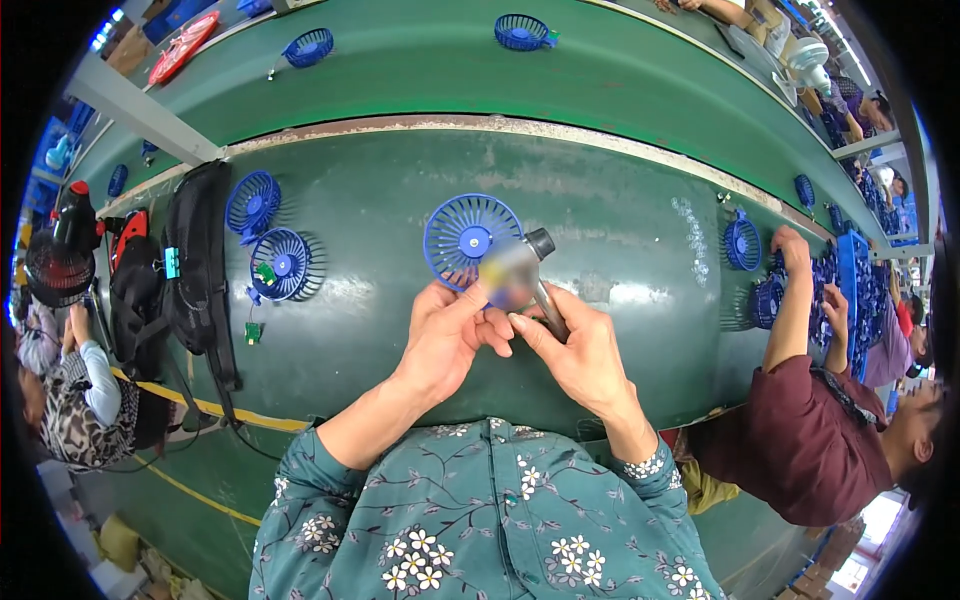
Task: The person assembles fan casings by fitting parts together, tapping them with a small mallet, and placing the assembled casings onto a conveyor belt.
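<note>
In front of me is a round blue plastic fan cage (474,238), its ribbed open side facing up and a pale dot at its hub. My left hand (445,335) is closed on the cage's lower side, thumb on top. My right hand (582,352) is closed around the grey handle of a hammer-like tool (541,244) with a black end. The tool's head overlaps the cage's lower right. A blurred patch covers where they meet, so I cannot tell whether they touch. A bit of green shows by my right fingertips.
Two blue fan cages (284,264) with small green circuit boards (254,332) lie left, beside a black bag (197,262). Beyond the ledge, a green conveyor belt (420,72) carries more cages. At right, a co-worker's hands (792,248) are near blue cages and a blue crate (853,290).
</note>
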A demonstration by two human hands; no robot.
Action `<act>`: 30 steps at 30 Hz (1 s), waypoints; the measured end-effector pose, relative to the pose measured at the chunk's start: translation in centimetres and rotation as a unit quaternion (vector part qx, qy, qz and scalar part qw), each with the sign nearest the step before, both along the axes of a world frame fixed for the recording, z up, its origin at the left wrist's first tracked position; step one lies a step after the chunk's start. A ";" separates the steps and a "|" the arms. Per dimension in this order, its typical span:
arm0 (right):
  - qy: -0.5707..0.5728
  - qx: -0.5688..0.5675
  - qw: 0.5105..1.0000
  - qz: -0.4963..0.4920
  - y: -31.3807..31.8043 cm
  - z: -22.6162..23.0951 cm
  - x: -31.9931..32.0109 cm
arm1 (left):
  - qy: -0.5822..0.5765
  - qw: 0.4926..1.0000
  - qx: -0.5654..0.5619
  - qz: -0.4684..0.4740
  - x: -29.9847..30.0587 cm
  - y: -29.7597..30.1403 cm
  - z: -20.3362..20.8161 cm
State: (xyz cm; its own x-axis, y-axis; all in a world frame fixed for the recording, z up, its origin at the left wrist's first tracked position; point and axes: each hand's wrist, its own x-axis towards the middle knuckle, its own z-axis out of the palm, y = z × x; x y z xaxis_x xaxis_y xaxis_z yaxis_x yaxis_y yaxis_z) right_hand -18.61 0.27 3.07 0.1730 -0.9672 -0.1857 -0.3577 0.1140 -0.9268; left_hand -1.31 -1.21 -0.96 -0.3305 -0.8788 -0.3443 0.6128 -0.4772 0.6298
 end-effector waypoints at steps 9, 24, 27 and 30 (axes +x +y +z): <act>0.182 -0.108 0.977 0.036 0.2 0.7 -0.4 | -0.078 0.996 -0.043 -0.028 0.1 0.2 0.6; 0.156 -0.180 0.970 0.050 -0.1 1.0 0.7 | -0.016 0.999 0.025 -0.044 0.4 0.3 -1.2; 0.199 -0.250 0.944 0.083 0.1 -0.5 1.1 | 0.026 0.995 0.064 -0.079 0.2 0.2 -1.2; 0.252 -0.248 0.931 0.096 -0.1 -0.9 1.9 | 0.022 0.988 0.133 -0.069 0.3 0.2 -1.3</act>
